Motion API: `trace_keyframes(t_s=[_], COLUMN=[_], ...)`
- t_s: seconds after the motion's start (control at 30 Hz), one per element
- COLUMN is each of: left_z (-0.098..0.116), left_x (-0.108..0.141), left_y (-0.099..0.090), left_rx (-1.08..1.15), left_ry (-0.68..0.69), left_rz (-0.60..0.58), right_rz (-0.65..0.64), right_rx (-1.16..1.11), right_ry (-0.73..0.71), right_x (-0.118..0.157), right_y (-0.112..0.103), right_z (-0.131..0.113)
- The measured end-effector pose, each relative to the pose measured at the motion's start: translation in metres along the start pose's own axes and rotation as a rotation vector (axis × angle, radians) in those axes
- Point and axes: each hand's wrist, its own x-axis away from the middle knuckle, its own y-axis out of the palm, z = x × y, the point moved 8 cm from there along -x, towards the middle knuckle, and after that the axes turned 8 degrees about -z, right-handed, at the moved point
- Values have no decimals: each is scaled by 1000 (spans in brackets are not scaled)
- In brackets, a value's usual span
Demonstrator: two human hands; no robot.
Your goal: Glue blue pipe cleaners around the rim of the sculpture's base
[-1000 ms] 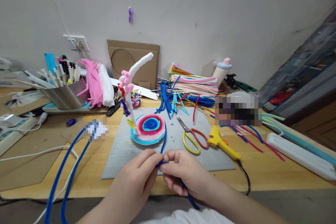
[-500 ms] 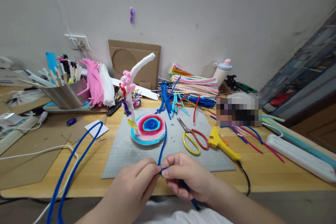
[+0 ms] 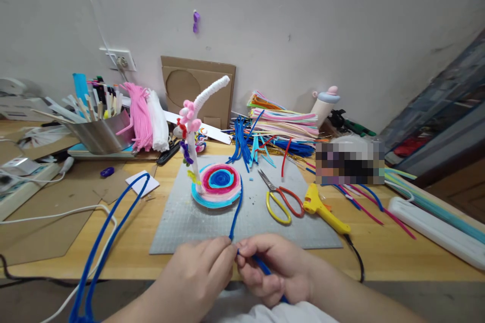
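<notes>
In the head view, my left hand (image 3: 204, 275) pinches a blue pipe cleaner (image 3: 237, 212) at the front edge of the mat. My right hand (image 3: 278, 267) has its fingertips closed on the same blue strand, just beside the left fingertips, and more blue runs through its curled fingers towards my lap. From the hands the strand goes up to the edge of a round disc (image 3: 215, 201) coiled in blue, red, pink and light blue. A white wrapped stem (image 3: 193, 156) with small coloured figures rises from the disc's left side. The exact joint between the fingertips is hidden.
Scissors (image 3: 279, 197) and a yellow glue gun (image 3: 326, 212) lie right of the disc on and beside the grey cutting mat (image 3: 174, 232). A looped blue strand (image 3: 104, 232) hangs over the left table edge. Pipe cleaner bundles (image 3: 284, 123) and a metal holder (image 3: 102, 136) stand behind.
Both hands have dropped slightly, still together on the blue strand. The right hand has turned, so more of the strand shows between its fingers. The whole view has shifted slightly.
</notes>
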Motion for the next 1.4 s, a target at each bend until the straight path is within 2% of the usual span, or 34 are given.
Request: trace_keyframes(t_s=[0.07, 0.13, 0.2, 0.23, 0.3, 0.33, 0.37, 0.4, 0.47, 0.53, 0.6, 0.67, 0.77, 0.9, 1.0, 1.07, 1.13, 1.17, 1.2, 1.27, 1.3, 1.33, 1.4], left_z=[3, 4, -4, -11, -24, -28, -30, -30, -28, -23, -17, -12, -5, 2, 7, 8, -1, -11, -22, -37, -40, -42, -42], left_x=[-2, -5, -9, -10, -8, -5, -4, -4, -6, -9, -10, -11, -13, -15, -15, -15, -15, -14, -10, 1, 4, 6, 5], left_y=[3, 6, 9, 13, 24, 30, 34, 35, 31, 26, 21, 17, 11, 3, -2, -2, 6, 14, 25, 47, 55, 58, 58], left_rx=[-47, -70, 14, 103, 320, 409, 462, 474, 401, 267, 139, 36, -57, -118, -119, -110, -41, 49, 172, 429, 519, 574, 583], left_ry=[23, -5, -134, -237, -461, -548, -601, -619, -559, -446, -346, -273, -184, -105, -59, -65, -182, -304, -447, -698, -770, -804, -791], left_rz=[-14, -29, -62, -97, -198, -246, -276, -285, -261, -216, -168, -124, -77, -7, 54, 58, -24, -106, -205, -386, -439, -463, -454], right_rz=[-13, 109, 288, 348, 387, 386, 405, 436, 423, 275, 97, 9, -44, -43, -31, 77, 316, 422, 489, 481, 446, 444, 489], right_rx=[-19, 188, 623, 884, 1339, 1466, 1492, 1413, 1031, 564, 229, 44, -58, 1, 86, 223, 576, 843, 1135, 1607, 1713, 1705, 1392], right_ry=[63, -68, -325, -455, -620, -643, -640, -606, -437, -244, -131, -105, -76, -129, -104, -146, -340, -472, -600, -768, -790, -777, -625], right_x=[-1, 0, 11, 19, 31, 33, 35, 35, 26, 12, 3, 1, 3, 6, 4, 4, 12, 20, 27, 33, 33, 33, 30], right_y=[1, -4, -2, 8, 31, 37, 37, 30, 7, -8, -8, -6, -2, 2, 6, 0, -8, -4, 6, 29, 34, 32, 10], right_z=[7, -2, -25, -36, -43, -43, -43, -43, -35, -14, 1, 4, 5, -3, -1, -4, -23, -34, -43, -42, -38, -38, -39])
